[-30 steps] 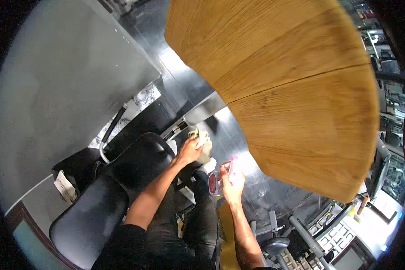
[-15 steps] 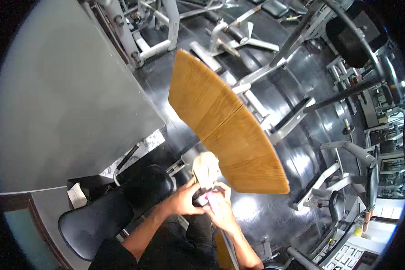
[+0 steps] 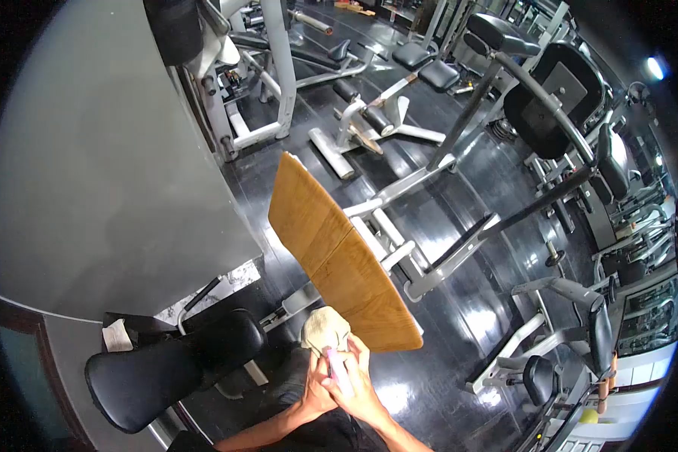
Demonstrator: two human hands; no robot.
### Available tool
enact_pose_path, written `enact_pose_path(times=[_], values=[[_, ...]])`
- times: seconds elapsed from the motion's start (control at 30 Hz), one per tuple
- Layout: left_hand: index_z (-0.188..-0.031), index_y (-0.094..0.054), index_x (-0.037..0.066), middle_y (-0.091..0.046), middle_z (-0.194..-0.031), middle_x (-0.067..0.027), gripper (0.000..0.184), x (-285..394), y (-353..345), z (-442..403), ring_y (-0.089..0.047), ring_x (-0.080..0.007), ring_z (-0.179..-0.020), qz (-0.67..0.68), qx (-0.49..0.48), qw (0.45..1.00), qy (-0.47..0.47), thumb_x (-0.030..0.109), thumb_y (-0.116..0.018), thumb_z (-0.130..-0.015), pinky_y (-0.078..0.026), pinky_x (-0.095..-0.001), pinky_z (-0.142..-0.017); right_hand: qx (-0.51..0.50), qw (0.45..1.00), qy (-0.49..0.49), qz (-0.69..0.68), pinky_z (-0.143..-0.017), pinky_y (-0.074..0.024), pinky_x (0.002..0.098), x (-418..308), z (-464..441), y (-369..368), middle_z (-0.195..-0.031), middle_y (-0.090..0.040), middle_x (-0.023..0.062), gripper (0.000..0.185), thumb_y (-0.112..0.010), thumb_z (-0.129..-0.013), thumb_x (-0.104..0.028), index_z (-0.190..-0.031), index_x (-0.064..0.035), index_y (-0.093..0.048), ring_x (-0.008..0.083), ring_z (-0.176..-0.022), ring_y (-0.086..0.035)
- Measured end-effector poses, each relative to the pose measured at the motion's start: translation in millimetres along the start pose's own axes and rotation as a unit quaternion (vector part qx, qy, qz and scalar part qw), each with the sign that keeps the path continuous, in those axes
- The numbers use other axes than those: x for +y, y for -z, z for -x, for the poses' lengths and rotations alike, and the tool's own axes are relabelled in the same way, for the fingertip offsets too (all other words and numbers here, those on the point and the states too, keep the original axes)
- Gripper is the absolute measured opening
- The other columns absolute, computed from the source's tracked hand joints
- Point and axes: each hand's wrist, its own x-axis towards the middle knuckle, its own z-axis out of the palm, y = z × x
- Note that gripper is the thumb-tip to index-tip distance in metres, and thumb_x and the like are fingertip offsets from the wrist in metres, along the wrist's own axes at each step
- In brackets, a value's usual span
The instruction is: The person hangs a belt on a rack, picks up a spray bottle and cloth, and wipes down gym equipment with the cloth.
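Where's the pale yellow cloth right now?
In the head view, the pale yellow cloth is below the middle, slightly left, just above the left hand and right hand, by the lower end of the wooden board.

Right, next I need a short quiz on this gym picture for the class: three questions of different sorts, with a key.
1. Multiple choice: what colour is the seat pad at the picture's lower left? A) red B) black C) yellow
2. True or false: the left hand and right hand are close together beside the pale bundle.
3. Fill in: the panel beyond the hands looks made of ____.

Key: 1 B; 2 true; 3 wood.
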Motion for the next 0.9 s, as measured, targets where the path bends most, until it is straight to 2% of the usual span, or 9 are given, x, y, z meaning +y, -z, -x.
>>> enact_pose_path(times=[0.2,0.3,0.33,0.37,0.43,0.53,0.63,0.77,0.9], values=[[-0.111,-0.054,-0.002,-0.051,-0.112,-0.0228,0.046,7,-16,-39,-0.047,-0.0452,-0.103,0.066,0.109,0.992,-0.013,0.023,-0.066,-0.074,-0.040,-0.0529,-0.086,-0.078,0.997,0.012,0.023,-0.105,-0.0282,0.0529,-8,-32,42,-0.136,-0.022,0.0313,0.062,-0.072,-0.078,-0.030,-0.127,-0.0102,-0.040,0.0505,-0.131,-0.019],[-0.123,-0.042,-0.003,-0.051,-0.119,-0.0182,0.056,-4,-19,-58,-0.048,-0.0332,-0.115,0.026,0.150,0.988,-0.003,0.029,-0.062,-0.081,-0.037,-0.0458,-0.097,-0.129,0.991,0.021,0.028,-0.105,-0.0307,0.0507,-22,-58,64,-0.138,-0.020,0.0318,0.069,-0.073,-0.078,-0.028,-0.133,-0.0113,-0.035,0.0514,-0.131,-0.020],[-0.125,-0.039,-0.003,-0.053,-0.115,-0.0181,0.059,3,-20,-64,-0.053,-0.0293,-0.109,0.239,0.202,0.942,0.121,0.032,-0.062,-0.083,-0.043,-0.0414,-0.091,-0.162,0.986,0.021,-0.001,-0.105,-0.0315,0.0501,-25,-67,71,-0.139,-0.019,0.0308,0.071,-0.072,-0.078,-0.025,-0.135,-0.0102,-0.033,0.0497,-0.132,-0.021],[-0.123,-0.041,-0.004,-0.055,-0.111,-0.0191,0.058,-4,-6,-73,-0.057,-0.0290,-0.102,0.102,0.225,0.969,0.017,0.034,-0.061,-0.083,-0.047,-0.0397,-0.084,-0.195,0.980,0.022,-0.032,-0.105,-0.0322,0.0495,-26,-75,76,-0.140,-0.019,0.0298,0.073,-0.072,-0.078,-0.023,-0.137,-0.0092,-0.031,0.0481,-0.132,-0.022],[-0.115,-0.046,-0.007,-0.052,-0.107,-0.0271,0.052,-2,8,-88,-0.053,-0.0440,-0.094,0.082,0.283,0.955,0.039,0.023,-0.062,-0.075,-0.046,-0.0481,-0.081,-0.199,0.968,0.066,-0.141,-0.104,-0.0357,0.0449,-22,-94,84,-0.142,-0.025,0.0218,0.077,-0.069,-0.079,-0.016,-0.141,-0.0035,-0.026,0.0356,-0.134,-0.028],[-0.117,-0.044,-0.007,-0.052,-0.104,-0.0275,0.052,5,29,-100,-0.056,-0.0441,-0.090,0.013,0.274,0.961,0.034,0.016,-0.061,-0.073,-0.046,-0.0463,-0.080,-0.170,0.957,0.053,-0.230,-0.096,-0.0439,0.0384,-9,-115,91,-0.140,-0.033,0.0160,0.064,-0.065,-0.084,-0.012,-0.139,-0.0033,-0.033,0.0263,-0.128,-0.037],[-0.117,-0.046,-0.007,-0.053,-0.106,-0.0272,0.051,19,38,-110,-0.057,-0.0430,-0.091,0.004,0.242,0.970,0.034,0.012,-0.062,-0.073,-0.047,-0.0453,-0.082,-0.098,0.991,0.022,-0.092,-0.101,-0.0372,0.0371,-7,-131,90,-0.136,-0.037,0.0197,0.062,-0.062,-0.087,-0.021,-0.139,-0.0028,-0.034,0.0304,-0.124,-0.042],[-0.112,-0.051,-0.006,-0.053,-0.107,-0.0281,0.045,45,52,-134,-0.055,-0.0445,-0.096,0.029,0.222,0.974,-0.020,0.009,-0.060,-0.071,-0.048,-0.0442,-0.083,-0.115,0.964,-0.019,-0.238,-0.104,-0.0331,0.0361,5,-134,85,-0.134,-0.043,0.0192,0.065,-0.061,-0.088,-0.022,-0.141,-0.0029,-0.028,0.0264,-0.124,-0.043],[-0.112,-0.050,-0.006,-0.053,-0.108,-0.0285,0.047,58,50,-136,-0.054,-0.0464,-0.096,0.046,0.218,0.975,0.006,0.009,-0.060,-0.069,-0.046,-0.0454,-0.086,-0.129,0.967,-0.050,-0.213,-0.088,-0.0439,0.0316,9,-134,102,-0.107,-0.062,0.0135,0.039,-0.058,-0.090,-0.015,-0.123,0.0015,-0.049,0.0170,-0.102,-0.056]])
